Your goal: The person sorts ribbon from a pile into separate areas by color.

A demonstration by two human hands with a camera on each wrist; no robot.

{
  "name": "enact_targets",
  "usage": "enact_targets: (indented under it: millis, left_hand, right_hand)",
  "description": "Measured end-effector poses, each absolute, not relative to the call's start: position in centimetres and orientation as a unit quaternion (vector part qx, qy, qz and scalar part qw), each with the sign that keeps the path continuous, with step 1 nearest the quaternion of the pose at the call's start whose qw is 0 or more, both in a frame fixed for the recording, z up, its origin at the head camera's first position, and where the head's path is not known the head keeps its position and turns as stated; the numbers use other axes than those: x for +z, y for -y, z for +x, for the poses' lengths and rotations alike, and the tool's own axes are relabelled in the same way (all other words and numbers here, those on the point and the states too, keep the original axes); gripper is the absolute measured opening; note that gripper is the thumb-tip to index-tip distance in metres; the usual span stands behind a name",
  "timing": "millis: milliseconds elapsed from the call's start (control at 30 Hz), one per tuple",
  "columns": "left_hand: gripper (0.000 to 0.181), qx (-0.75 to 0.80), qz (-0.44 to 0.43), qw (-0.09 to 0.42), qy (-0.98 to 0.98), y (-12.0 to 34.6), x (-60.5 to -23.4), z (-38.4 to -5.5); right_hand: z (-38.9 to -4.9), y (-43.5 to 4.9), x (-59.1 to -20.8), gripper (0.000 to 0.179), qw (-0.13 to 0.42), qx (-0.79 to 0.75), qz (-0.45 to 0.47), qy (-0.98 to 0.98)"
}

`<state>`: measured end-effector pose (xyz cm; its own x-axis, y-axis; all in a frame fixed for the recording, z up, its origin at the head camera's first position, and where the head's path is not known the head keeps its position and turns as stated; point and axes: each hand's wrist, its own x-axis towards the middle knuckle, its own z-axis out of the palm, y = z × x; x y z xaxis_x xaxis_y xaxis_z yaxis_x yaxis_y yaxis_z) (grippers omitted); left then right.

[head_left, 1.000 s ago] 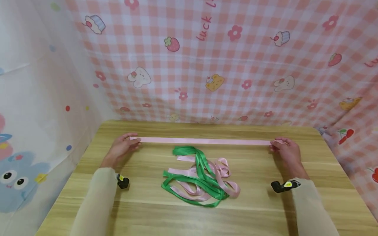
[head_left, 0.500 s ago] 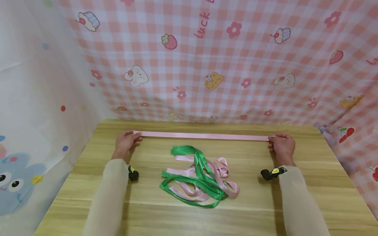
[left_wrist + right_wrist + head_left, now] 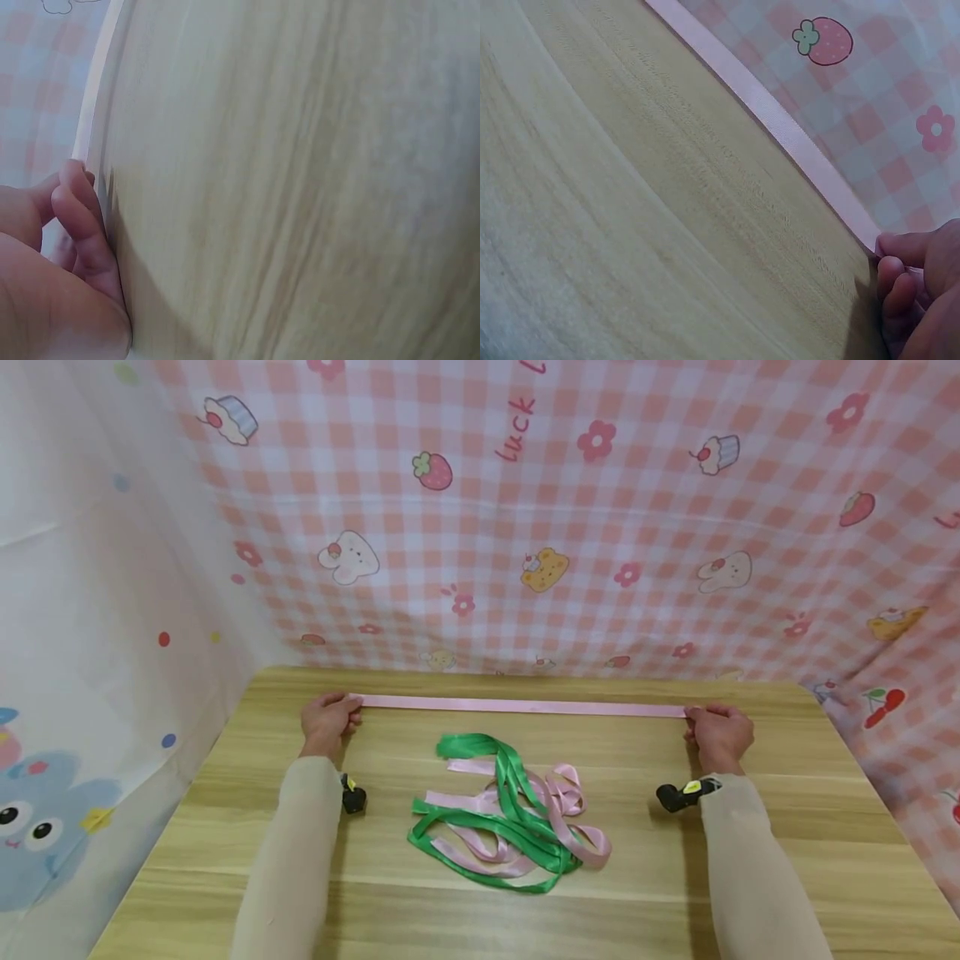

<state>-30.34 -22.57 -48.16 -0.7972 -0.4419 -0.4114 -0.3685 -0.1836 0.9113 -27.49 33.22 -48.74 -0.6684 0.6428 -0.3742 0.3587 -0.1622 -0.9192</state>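
Note:
A pink ribbon [image 3: 525, 706] is stretched straight from side to side near the far edge of the table. My left hand [image 3: 327, 723] pinches its left end between thumb and fingers. At the other end, my right hand [image 3: 720, 731] pinches the ribbon the same way. The right wrist view shows the flat pink ribbon [image 3: 780, 127] running to the fingertips of the right hand [image 3: 919, 289]. In the left wrist view the ribbon [image 3: 94, 105] appears edge-on above the left hand [image 3: 67, 262]. Whether the ribbon touches the tabletop is unclear.
Between the arms lies a loose heap of green ribbons [image 3: 517, 810] and pink ribbons [image 3: 588, 843] on the wooden table [image 3: 420, 927]. A pink checked cloth [image 3: 480, 527] hangs behind the table. A white patterned cloth [image 3: 82, 635] hangs at the left.
Both hands have moved away toward the table's far edge and slightly closer together, carrying the stretched ribbon along. The heap of ribbons stays where it was.

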Motion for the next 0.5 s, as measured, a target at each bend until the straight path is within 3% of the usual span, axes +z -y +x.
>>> enact_targets:
  millis: [333, 500]
  left_hand:
    - [0.046, -0.708, 0.309, 0.024, 0.635, 22.4, -48.02, -30.16]
    - [0.065, -0.718, 0.296, 0.002, 0.63, 22.79, -47.92, -30.05]
  right_hand:
    - [-27.41, -33.43, -48.92, 0.029, 0.101, 0.654, -0.396, 0.637]
    - [-27.04, -33.3, -48.89, 0.033, 0.117, 0.684, -0.373, 0.616]
